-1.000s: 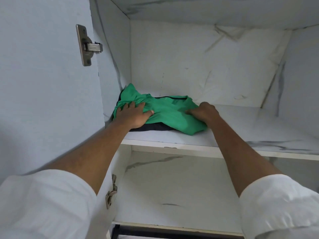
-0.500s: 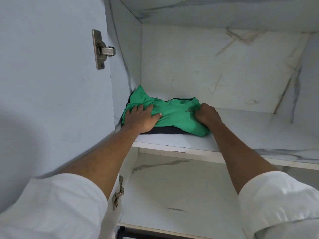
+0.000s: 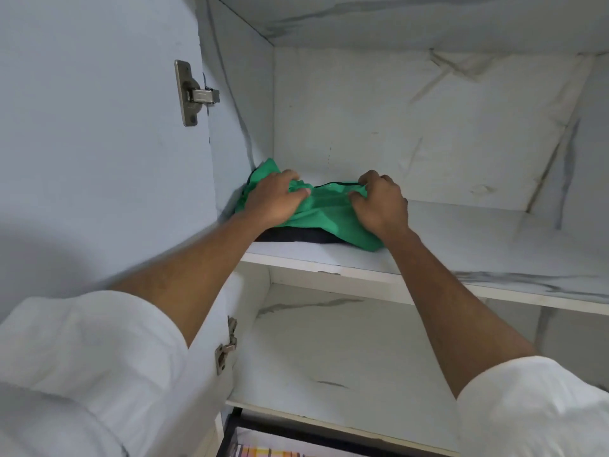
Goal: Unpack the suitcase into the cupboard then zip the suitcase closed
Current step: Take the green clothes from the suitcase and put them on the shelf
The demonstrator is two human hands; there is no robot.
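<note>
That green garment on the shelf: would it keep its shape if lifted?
Probably not: the green garment bunches into creases under the left hand and right hand, so it looks floppy. It likely weighs little and should slide easily on the smooth shelf.

The marbled white cupboard shelf [image 3: 461, 258] carries a dark folded garment [image 3: 290, 235] with a green shirt [image 3: 329, 216] on top.

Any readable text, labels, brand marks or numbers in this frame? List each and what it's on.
None readable.
Green garment: no print or tag visible; both hands cover part of it.
Dark garment under it: only an edge shows, no label.
Upper door hinge: no legible stamping.
Lower door hinge: none legible.
Cupboard shelf: only marble-pattern veining, no writing.
Striped item at the bottom edge: coloured stripes, no text discernible.
</note>
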